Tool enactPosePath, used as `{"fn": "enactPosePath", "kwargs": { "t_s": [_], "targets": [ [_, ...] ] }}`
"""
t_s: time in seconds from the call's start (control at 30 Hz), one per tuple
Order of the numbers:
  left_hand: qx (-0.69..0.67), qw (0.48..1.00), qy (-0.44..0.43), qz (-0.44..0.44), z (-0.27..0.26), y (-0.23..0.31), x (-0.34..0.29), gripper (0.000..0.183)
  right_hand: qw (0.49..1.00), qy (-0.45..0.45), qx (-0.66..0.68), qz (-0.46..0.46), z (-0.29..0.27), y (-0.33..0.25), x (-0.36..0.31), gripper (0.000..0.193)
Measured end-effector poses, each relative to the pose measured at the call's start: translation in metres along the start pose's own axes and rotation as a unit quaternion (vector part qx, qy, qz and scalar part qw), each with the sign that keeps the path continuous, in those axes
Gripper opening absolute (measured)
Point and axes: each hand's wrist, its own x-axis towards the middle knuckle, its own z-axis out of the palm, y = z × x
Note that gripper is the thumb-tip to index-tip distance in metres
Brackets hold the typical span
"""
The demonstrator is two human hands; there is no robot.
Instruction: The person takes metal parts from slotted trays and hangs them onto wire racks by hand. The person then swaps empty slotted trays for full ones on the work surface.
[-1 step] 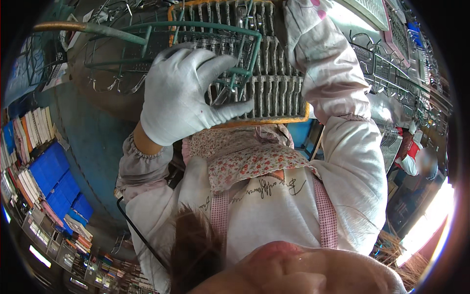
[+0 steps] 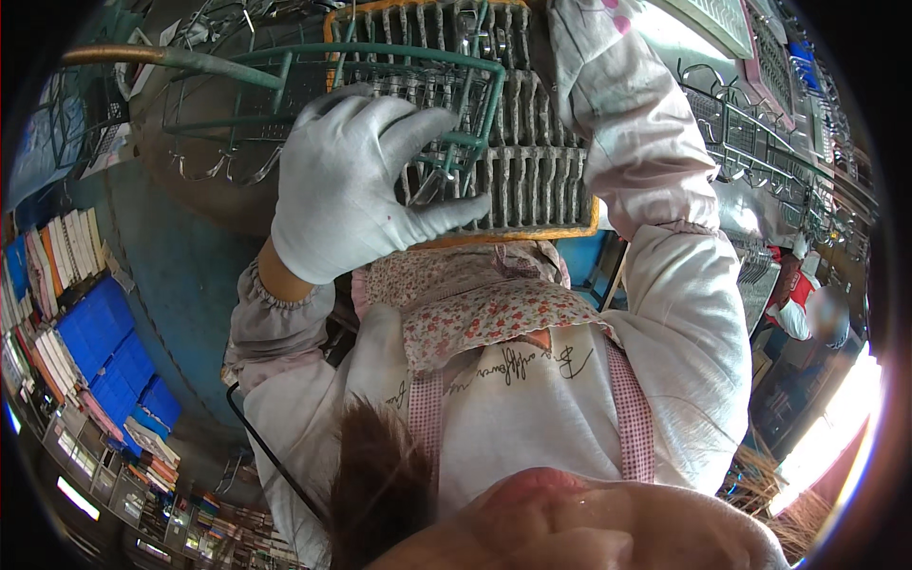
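Note:
My left hand (image 2: 347,185), in a white glove, reaches over the lower side of a green wire rack (image 2: 501,104). Its thumb and forefinger stand wide apart, curved around the rack's corner. A small shiny clear or metallic piece (image 2: 434,187) shows between them; no finger visibly closes on it. Beneath lies a grey slotted tray (image 2: 537,176) with an orange-yellow rim, close to my body. My right forearm (image 2: 632,123), in a pale sleeve, runs along the tray's right side and leaves the top edge of the picture, so the right hand is out of sight.
A rusty-green bar (image 2: 171,54) extends left from the rack. Wire hooks (image 2: 204,169) hang below it. At right stand a dark wire rack (image 2: 750,138) and a pale green tray (image 2: 712,24). Blue bins (image 2: 109,328) are at far left; a person in red and white (image 2: 796,294) is at far right.

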Motion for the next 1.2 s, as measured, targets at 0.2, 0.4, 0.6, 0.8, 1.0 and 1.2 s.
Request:
{"fn": "enactPosePath", "kwargs": {
  "t_s": [0.2, 0.4, 0.6, 0.8, 1.0, 1.2],
  "targets": [
    [0.015, 1.0, -0.013, -0.003, 0.004, 0.003, 0.002, 0.064, 0.985, -0.043, -0.161, -0.04, -0.015, 0.013, 0.018, 0.057],
    [0.006, 0.999, -0.028, -0.031, 0.003, 0.009, 0.006, 0.064, 0.989, 0.005, -0.138, 0.059, 0.001, -0.027, -0.001, 0.049],
    [0.008, 1.0, -0.013, -0.019, 0.008, 0.011, 0.009, 0.061, 0.993, -0.111, -0.027, 0.029, -0.002, 0.027, 0.021, 0.047],
    [-0.153, 0.973, 0.114, 0.13, 0.012, 0.022, -0.004, 0.037, 0.963, 0.192, -0.18, 0.056, -0.065, 0.159, 0.035, 0.038],
    [-0.207, 0.931, -0.24, -0.178, 0.149, -0.021, -0.058, 0.035, 0.82, 0.155, -0.407, 0.371, -0.055, 0.298, 0.015, 0.042],
    [0.152, 0.925, -0.24, -0.254, 0.326, -0.122, 0.018, 0.06, 0.743, 0.436, -0.298, 0.411, -0.034, 0.352, 0.002, 0.028]
  ]
}}
